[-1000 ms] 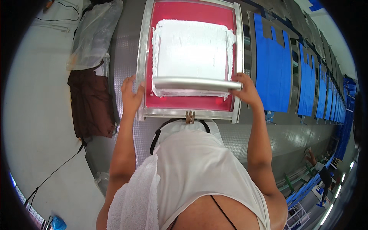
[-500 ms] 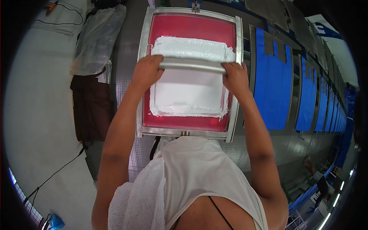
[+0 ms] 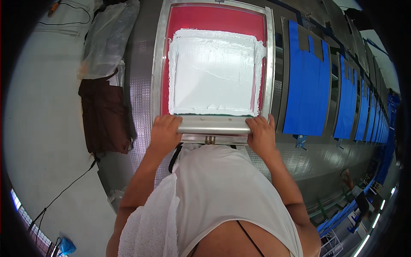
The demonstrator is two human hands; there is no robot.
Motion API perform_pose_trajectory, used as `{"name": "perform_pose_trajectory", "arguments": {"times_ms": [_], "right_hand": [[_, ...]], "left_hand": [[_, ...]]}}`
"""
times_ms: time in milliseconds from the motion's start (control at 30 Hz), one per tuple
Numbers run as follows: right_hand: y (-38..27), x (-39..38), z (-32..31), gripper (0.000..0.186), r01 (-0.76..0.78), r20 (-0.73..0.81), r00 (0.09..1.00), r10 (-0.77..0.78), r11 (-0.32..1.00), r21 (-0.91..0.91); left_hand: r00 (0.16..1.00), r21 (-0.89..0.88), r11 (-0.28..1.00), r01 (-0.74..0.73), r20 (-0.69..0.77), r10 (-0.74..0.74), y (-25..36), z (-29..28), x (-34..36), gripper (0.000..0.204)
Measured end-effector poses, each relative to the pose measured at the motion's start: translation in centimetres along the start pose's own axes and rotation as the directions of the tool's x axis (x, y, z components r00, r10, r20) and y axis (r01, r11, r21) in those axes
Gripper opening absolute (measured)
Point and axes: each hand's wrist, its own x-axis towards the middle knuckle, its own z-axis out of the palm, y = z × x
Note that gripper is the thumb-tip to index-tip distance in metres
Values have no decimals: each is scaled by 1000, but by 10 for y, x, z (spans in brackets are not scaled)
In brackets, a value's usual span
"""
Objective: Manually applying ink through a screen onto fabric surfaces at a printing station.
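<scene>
A metal-handled squeegee [image 3: 214, 125] lies crosswise over the near end of a screen printing frame [image 3: 269, 64]. My left hand [image 3: 166, 132] grips the squeegee's left end, and my right hand [image 3: 262, 132] has its fingers wrapped round the right end. White ink [image 3: 214, 70] covers a broad rectangle of the red mesh [image 3: 216, 16], with thick ridges along its edges. The squeegee's blade touches the near edge of this ink; a thin green line shows there. What lies under the screen is hidden.
To the right, a row of boards carries blue fabric pieces [image 3: 307, 85]. A dark brown cloth [image 3: 102, 115] and a clear plastic bag [image 3: 109, 38] hang at the left. A white towel [image 3: 150, 218] lies against my body. Another person [image 3: 361, 203] is far off at lower right.
Both my hands have drawn the squeegee toward my body, from the middle of the screen to its near end. Smooth white ink now covers the area it crossed.
</scene>
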Motion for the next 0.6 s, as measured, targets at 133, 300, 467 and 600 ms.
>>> {"name": "perform_pose_trajectory", "arguments": {"times_ms": [133,300,467,600], "right_hand": [[-3,2,10,31,-14,56,998,16,999,-41],[-4,-16,27,38,-47,50,998,48,999,-21],[24,56,27,40,3,-37,999,-7,994,-108],[62,173,-2,38,-14,-88,996,-7,969,-246]], "left_hand": [[993,-51,999,0,-118,-6,1,20,-6,33],[992,-6,1000,21,-126,-22,2,39,-29,38],[967,-8,1000,-27,-255,24,-30,37,39,39],[977,91,996,1,-214,19,-60,0,173,26]]}}
